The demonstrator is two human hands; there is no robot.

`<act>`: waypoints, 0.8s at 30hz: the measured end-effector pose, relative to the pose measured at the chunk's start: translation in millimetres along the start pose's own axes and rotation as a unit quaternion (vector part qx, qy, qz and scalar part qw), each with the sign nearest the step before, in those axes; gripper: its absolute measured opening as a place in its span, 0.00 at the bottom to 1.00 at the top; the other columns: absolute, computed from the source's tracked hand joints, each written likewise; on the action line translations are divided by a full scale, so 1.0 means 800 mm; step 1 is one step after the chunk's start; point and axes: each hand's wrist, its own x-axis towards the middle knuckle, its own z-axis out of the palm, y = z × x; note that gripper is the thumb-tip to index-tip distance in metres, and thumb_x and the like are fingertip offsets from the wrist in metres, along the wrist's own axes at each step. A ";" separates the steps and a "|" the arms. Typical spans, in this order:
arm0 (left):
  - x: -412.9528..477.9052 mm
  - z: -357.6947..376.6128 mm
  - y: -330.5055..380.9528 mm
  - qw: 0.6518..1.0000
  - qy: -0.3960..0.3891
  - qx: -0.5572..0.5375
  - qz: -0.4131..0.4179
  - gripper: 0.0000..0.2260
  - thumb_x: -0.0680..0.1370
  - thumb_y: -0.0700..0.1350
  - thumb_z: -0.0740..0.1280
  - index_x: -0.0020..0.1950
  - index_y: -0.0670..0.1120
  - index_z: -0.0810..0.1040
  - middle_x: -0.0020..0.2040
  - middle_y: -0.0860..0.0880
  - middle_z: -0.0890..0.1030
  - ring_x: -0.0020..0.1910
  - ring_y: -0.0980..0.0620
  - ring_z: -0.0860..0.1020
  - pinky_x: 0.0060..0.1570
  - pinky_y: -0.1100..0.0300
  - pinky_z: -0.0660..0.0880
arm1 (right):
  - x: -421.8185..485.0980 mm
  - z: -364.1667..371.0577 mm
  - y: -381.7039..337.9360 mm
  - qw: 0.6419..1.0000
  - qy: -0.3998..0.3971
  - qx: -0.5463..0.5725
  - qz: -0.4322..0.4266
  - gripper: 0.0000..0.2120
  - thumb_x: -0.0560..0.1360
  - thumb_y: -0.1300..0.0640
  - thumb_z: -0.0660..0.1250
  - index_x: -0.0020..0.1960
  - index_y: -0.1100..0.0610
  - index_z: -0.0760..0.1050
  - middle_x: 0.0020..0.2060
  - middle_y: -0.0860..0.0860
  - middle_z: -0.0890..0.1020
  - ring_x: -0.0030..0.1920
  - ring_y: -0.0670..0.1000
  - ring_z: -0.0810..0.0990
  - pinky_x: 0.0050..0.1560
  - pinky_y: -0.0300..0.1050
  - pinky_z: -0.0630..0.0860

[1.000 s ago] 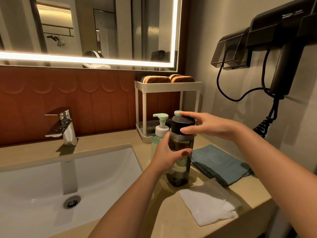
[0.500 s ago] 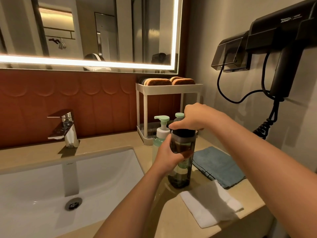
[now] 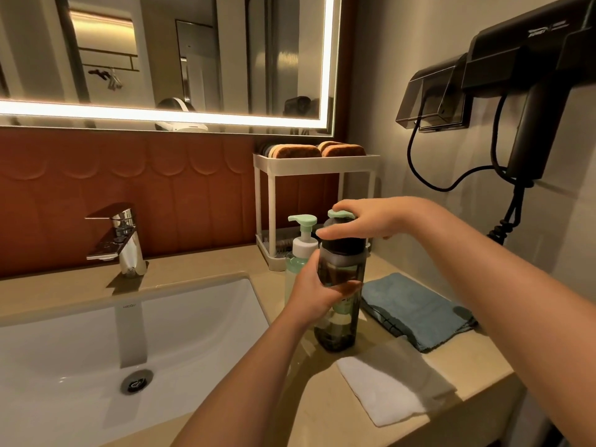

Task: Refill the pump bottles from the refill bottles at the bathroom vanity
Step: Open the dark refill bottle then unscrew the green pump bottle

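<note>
While the dark refill bottle (image 3: 338, 298) stands on the vanity counter (image 3: 225, 269) by the sink (image 3: 96, 343), it mostly hides a second pump bottle (image 3: 340, 215); only that green pump head shows. Left hand (image 3: 317, 293) is wrapped around the bottle's middle. Right hand (image 3: 371, 219) has fingers on the black cap (image 3: 342, 245); grip tightness unclear. Another pump bottle (image 3: 301, 250) stands just left, touching nothing visibly.

single head-worn wide-angle view, looking forward and down, close over the vanity counter (image 3: 200, 279), mirror (image 3: 161, 56) ahead
</note>
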 end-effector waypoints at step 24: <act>0.004 0.002 -0.005 1.000 0.005 -0.022 -0.016 0.26 0.69 0.40 0.75 0.62 0.53 0.69 0.56 0.51 0.79 0.59 0.52 0.76 0.60 0.54 0.74 | 0.009 0.011 -0.023 0.973 0.106 -0.205 0.032 0.39 0.68 0.27 0.57 0.66 0.55 0.69 0.55 0.53 0.77 0.53 0.54 0.75 0.42 0.43 0.72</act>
